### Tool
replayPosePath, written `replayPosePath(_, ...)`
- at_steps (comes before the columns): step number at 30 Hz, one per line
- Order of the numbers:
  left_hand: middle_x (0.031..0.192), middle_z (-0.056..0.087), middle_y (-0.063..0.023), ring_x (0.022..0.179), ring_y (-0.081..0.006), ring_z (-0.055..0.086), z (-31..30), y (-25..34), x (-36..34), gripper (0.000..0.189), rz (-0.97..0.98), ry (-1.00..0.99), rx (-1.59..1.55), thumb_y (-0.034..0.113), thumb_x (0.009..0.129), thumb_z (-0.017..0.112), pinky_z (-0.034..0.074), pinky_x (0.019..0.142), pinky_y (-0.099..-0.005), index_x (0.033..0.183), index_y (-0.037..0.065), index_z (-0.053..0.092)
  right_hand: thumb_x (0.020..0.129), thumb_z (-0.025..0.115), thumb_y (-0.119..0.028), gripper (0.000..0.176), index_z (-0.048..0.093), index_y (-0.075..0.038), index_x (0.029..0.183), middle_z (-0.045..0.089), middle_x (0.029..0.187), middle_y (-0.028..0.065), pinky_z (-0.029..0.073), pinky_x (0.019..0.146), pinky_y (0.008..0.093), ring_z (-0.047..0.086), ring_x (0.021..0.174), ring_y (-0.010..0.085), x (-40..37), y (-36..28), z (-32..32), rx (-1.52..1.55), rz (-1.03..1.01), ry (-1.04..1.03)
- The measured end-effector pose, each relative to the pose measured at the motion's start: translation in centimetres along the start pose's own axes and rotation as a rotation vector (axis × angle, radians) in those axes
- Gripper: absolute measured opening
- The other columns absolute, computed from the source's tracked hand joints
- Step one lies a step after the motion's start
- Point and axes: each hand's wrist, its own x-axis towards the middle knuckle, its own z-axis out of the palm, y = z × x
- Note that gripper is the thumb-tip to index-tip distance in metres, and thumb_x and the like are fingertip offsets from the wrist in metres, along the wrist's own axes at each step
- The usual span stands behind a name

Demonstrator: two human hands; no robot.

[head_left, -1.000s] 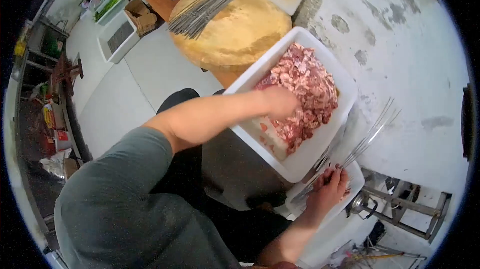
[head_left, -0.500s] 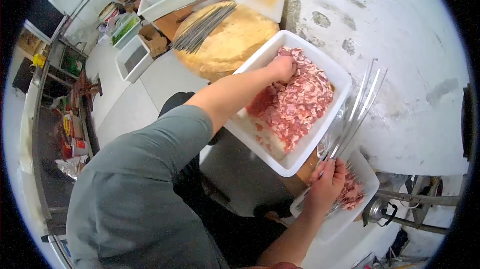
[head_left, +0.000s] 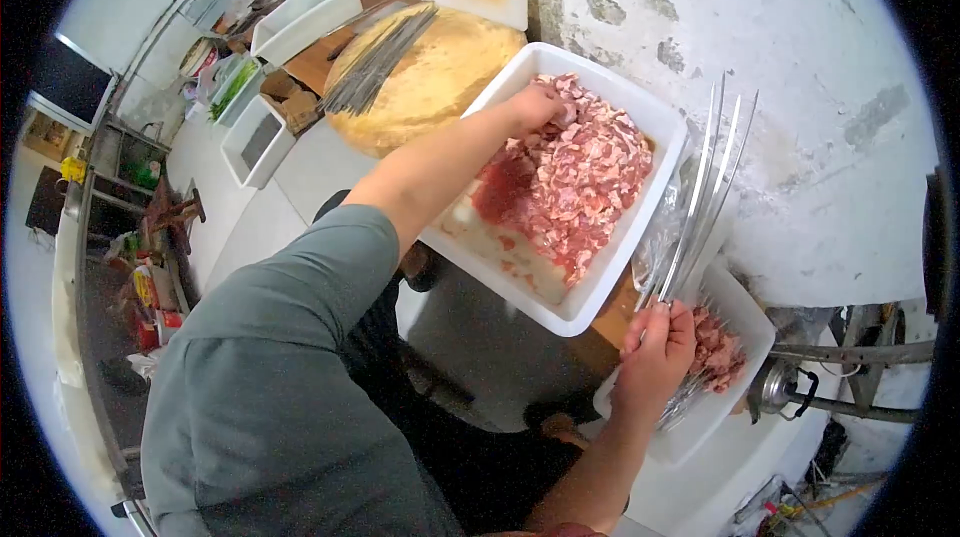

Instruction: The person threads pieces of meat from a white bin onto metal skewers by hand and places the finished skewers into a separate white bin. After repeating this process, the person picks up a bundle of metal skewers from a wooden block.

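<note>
My left hand (head_left: 540, 108) is at the upper left of the meat heap, its fingers closed on some of the chopped meat (head_left: 592, 172) in a white tub (head_left: 572, 322). Its fingertips are partly hidden. At the lower right my right hand (head_left: 660, 332) grips several long metal skewers (head_left: 697, 202), which fan out upward past the tub's right side. Beneath and beside this hand sits a second white tub (head_left: 745, 322) with skewered meat (head_left: 716, 352).
A round wooden block (head_left: 450, 67) at the upper left bears a bundle of dark skewers (head_left: 375, 62). Farther left stand small white bins (head_left: 255, 142) and a cardboard box (head_left: 292, 102). A stained wall (head_left: 820, 137) rises at the right, and a metal kettle (head_left: 775, 387) stands below it.
The view has shifted, so the large tub, block and left hand appear farther left and higher. My left hand stays at the meat, and my right hand still holds the skewers.
</note>
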Motion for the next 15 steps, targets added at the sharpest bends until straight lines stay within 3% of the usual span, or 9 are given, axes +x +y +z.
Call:
replayPosePath(1,0.084,0.062,-0.0092,0.075,-0.0232,0.062,-0.7,0.6,-0.5,0.016,-0.081,-0.060,-0.108,0.015,0.086,0.060,0.053,0.062,-0.0435,0.089,0.000,0.064,0.098,0.052,-0.016,0.012,0.053,-0.006,0.091,0.053,0.068,-0.0025,0.034,0.047,0.0182,0.044,0.055,0.0035,-0.1,0.0,0.1,0.000,0.002,-0.003)
replayPosePath(4,0.087,0.060,-0.0088,0.074,-0.0223,0.060,-1.1,1.9,-2.9,0.010,-0.190,-0.092,-0.639,0.012,0.090,0.058,0.053,0.061,-0.0395,0.095,0.003,0.061,0.098,0.052,-0.016,0.012,0.053,-0.006,0.092,0.052,0.068,-0.0029,0.034,0.047,0.0185,0.044,0.055,0.0038,-0.4,-0.1,0.1,-0.007,-0.007,-0.027)
replayPosePath(8,0.112,0.063,-0.0046,0.090,-0.0156,0.060,-2.9,2.0,-4.1,0.033,-0.184,-0.230,-0.576,0.018,0.093,0.061,0.052,0.076,-0.0350,0.124,0.007,0.060,0.098,0.052,-0.016,0.011,0.053,-0.007,0.093,0.051,0.068,-0.0035,0.034,0.046,0.0187,0.044,0.055,0.0040,-0.6,0.3,0.0,-0.024,-0.044,-0.058)
replayPosePath(12,0.102,0.065,-0.0037,0.088,-0.0143,0.061,-2.7,-0.3,-2.8,0.023,-0.140,-0.280,-0.662,0.013,0.095,0.059,0.054,0.074,-0.0317,0.116,0.007,0.062,0.098,0.052,-0.015,0.010,0.053,-0.007,0.093,0.050,0.068,-0.0037,0.033,0.046,0.0182,0.044,0.055,0.0037,-0.9,0.6,0.1,-0.015,-0.003,-0.026)
replayPosePath(15,0.094,0.064,-0.0060,0.081,-0.0189,0.064,-2.9,1.0,-4.2,0.013,-0.118,-0.286,-0.628,0.009,0.094,0.058,0.051,0.061,-0.0328,0.106,0.007,0.057,0.097,0.053,-0.015,0.009,0.052,-0.007,0.095,0.050,0.068,-0.0037,0.033,0.046,0.0177,0.044,0.056,0.0030,-1.1,0.6,-0.1,0.001,-0.011,-0.071)
